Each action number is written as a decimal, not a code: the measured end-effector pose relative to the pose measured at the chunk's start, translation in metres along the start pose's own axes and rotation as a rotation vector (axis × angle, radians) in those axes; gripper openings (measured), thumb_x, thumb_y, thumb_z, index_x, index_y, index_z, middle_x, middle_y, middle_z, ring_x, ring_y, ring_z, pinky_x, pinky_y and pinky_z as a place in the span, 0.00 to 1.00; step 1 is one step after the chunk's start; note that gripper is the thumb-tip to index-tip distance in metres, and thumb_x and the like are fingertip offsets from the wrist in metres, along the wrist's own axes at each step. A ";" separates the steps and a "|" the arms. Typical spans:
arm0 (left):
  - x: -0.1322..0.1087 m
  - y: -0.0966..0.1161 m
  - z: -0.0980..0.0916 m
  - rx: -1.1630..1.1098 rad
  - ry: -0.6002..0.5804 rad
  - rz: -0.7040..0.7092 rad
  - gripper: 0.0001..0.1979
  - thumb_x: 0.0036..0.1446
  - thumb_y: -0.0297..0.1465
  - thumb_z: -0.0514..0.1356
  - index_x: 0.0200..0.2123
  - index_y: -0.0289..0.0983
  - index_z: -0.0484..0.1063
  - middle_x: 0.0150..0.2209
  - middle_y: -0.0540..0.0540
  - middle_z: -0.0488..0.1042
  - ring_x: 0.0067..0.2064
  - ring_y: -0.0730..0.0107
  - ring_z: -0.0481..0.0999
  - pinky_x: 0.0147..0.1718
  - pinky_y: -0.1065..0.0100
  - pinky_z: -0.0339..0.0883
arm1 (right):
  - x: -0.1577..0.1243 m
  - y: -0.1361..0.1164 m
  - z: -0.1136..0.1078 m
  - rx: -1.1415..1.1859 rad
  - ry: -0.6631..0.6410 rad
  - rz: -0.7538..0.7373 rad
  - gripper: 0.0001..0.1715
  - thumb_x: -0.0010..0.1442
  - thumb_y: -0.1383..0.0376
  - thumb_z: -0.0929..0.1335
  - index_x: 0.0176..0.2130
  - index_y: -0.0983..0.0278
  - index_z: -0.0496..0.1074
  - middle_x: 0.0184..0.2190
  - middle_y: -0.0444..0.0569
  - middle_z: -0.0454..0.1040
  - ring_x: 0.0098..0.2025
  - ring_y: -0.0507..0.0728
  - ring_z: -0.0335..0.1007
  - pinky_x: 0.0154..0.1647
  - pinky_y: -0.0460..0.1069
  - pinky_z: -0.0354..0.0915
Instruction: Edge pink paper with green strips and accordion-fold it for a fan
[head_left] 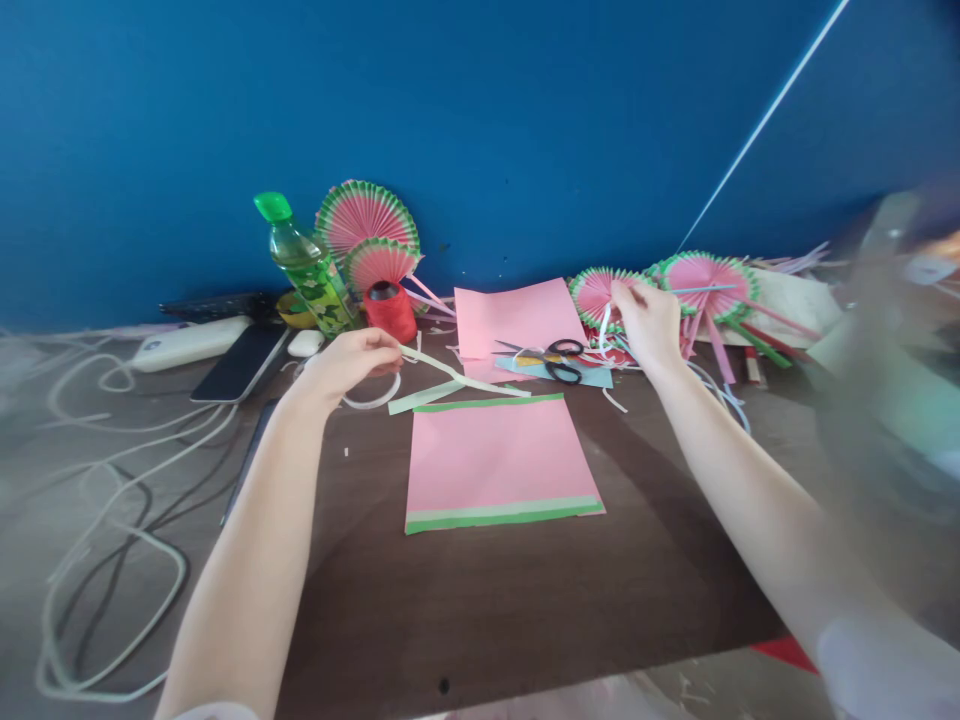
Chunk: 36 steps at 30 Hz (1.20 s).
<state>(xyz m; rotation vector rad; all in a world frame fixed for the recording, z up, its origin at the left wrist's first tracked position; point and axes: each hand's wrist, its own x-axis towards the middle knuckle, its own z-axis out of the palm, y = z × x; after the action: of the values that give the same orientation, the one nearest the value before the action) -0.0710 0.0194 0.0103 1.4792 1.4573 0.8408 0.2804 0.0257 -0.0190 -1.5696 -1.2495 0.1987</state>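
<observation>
My left hand [351,362] is closed in a pinch on a pale green paper strip [457,376] that runs right across the table. Just under that hand lies a ring of clear tape [373,399]. My right hand [646,322] reaches to the back right, its fingers curled on a white paper strip [604,330] beside a pink and green paper fan [598,292]. Between my arms lies a pink paper sheet with green bands [499,460] along its top and bottom edges. Black-handled scissors [556,358] rest behind it.
A green-capped bottle [307,264], a red thread spool [390,310] and two folded fans [367,232] stand by the blue wall. A phone [241,362], a white power bank [189,343] and cables [112,520] lie left. More fans [705,280] pile at right.
</observation>
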 end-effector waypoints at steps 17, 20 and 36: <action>-0.013 0.012 -0.008 0.131 -0.107 0.180 0.09 0.43 0.35 0.63 0.30 0.38 0.73 0.29 0.48 0.76 0.35 0.67 0.74 0.36 0.69 0.66 | -0.076 -0.032 0.053 0.044 -0.729 -0.527 0.15 0.53 0.65 0.68 0.42 0.64 0.72 0.44 0.53 0.75 0.49 0.60 0.66 0.52 0.59 0.59; -0.014 0.014 -0.006 0.127 -0.110 0.173 0.09 0.43 0.35 0.63 0.30 0.37 0.73 0.29 0.48 0.76 0.35 0.67 0.74 0.36 0.69 0.67 | -0.086 -0.033 0.060 0.083 -0.713 -0.472 0.12 0.52 0.66 0.69 0.39 0.64 0.73 0.39 0.51 0.76 0.46 0.58 0.67 0.49 0.57 0.61; -0.008 0.012 0.002 0.417 0.086 0.211 0.08 0.47 0.32 0.58 0.31 0.40 0.76 0.35 0.48 0.78 0.39 0.64 0.75 0.42 0.68 0.65 | -0.073 -0.062 0.031 0.200 -1.023 -0.365 0.09 0.52 0.70 0.66 0.35 0.65 0.74 0.33 0.47 0.77 0.34 0.51 0.71 0.35 0.47 0.64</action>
<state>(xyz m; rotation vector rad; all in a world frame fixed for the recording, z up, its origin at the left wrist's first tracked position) -0.0652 0.0118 0.0211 1.9553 1.6293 0.7613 0.1902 -0.0195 -0.0163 -1.0166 -2.1808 0.9351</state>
